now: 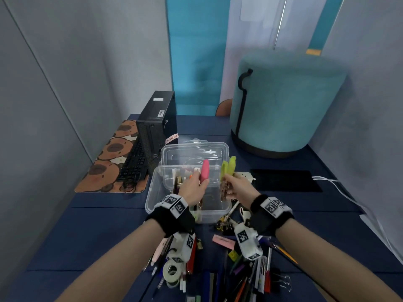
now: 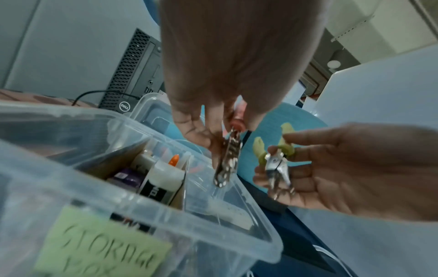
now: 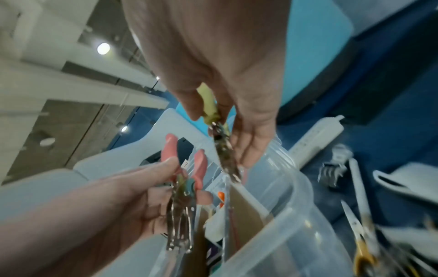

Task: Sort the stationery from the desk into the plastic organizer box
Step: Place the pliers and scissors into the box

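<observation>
The clear plastic organizer box [image 1: 152,194] stands open mid-desk, its lid [image 1: 194,149] leaning behind it. A green "storage box" note [image 2: 99,243] is stuck on its front. My left hand [image 1: 199,182] grips a pink-handled metal plier tool [image 1: 205,171] over the box, metal end hanging down [image 2: 227,161]. To its right, my right hand [image 1: 227,182] pinches a yellow-green-handled plier tool [image 1: 227,167] over the box's right side, tip pointing down [image 3: 227,161]. A cardboard divider [image 3: 246,204], a glue bottle [image 2: 166,174] and an orange-tipped item [image 2: 174,159] sit inside the box.
Pens, markers, tape rolls [image 1: 171,271], binder clips [image 1: 283,282] and a pink eraser [image 1: 223,241] litter the near desk. Scissors [image 3: 360,234] lie right of the box. A computer [image 1: 157,129], keyboard [image 1: 133,164], power strip [image 3: 317,138] and teal stool [image 1: 283,101] stand behind.
</observation>
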Available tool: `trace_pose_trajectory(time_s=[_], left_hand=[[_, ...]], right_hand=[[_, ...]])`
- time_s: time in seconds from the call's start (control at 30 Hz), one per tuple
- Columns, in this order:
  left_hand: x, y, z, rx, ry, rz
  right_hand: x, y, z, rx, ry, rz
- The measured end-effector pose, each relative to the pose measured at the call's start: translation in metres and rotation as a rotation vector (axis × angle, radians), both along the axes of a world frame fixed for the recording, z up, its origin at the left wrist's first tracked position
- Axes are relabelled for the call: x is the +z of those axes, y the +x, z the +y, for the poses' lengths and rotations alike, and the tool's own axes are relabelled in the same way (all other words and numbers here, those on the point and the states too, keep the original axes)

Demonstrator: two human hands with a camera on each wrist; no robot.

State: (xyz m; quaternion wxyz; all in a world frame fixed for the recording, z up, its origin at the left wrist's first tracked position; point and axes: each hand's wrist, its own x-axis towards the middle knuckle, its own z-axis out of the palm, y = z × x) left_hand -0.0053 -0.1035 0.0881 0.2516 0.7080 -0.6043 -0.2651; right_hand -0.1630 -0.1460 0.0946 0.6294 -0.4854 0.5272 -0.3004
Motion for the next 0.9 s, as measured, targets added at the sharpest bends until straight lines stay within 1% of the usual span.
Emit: trace_pose_trajectory(time_s=[0.07, 0.13, 0.2, 0.27, 0.3, 0.37, 0.5, 0.53, 0.63, 0.7, 0.8, 0.9], left_hand=[[-0.002, 0.002, -0.016, -0.029, 0.047, -0.062], [-0.008, 0.006, -0.026, -0.059, 0.077, -0.087], [-0.017, 0.01, -0.036, -0.105, 0.095, -0.126], [-0.021, 0.011, -0.041, -0.136, 0.121, -0.173], [-0.022, 0.01, -0.044, -0.147, 0.127, -0.179], [-0.025, 0.009, -0.051, -0.164, 0.149, -0.186], [-0.029, 0.002, -0.071, -0.163, 0.251, -0.216], [-0.029, 0.002, -0.075, -0.173, 0.286, -0.233], [-0.031, 0.006, -0.082, -0.218, 0.37, -0.237], [-0.036, 0.009, -0.087, -0.213, 0.423, -0.204], [-0.045, 0.006, -0.094, -0.204, 0.491, -0.204], [-0.057, 0.003, -0.101, -0.192, 0.532, -0.143]], right_hand=[[-0.003, 0.009, -0.016, 0.139, -0.036, 0.241], [-0.006, 0.017, -0.025, 0.249, -0.049, 0.425], [-0.008, 0.027, -0.032, 0.28, -0.082, 0.524], [-0.012, 0.035, -0.04, 0.3, -0.038, 0.57], [-0.014, 0.039, -0.043, 0.303, 0.017, 0.583], [-0.021, 0.044, -0.05, 0.296, 0.131, 0.545], [-0.031, 0.057, -0.059, 0.205, 0.353, 0.463], [-0.039, 0.059, -0.062, 0.195, 0.395, 0.459], [-0.054, 0.059, -0.067, 0.315, 0.371, 0.506], [-0.046, 0.057, -0.061, 0.362, 0.302, 0.516], [-0.034, 0.06, -0.052, 0.327, 0.216, 0.521], [-0.046, 0.063, -0.058, 0.272, 0.296, 0.448]])
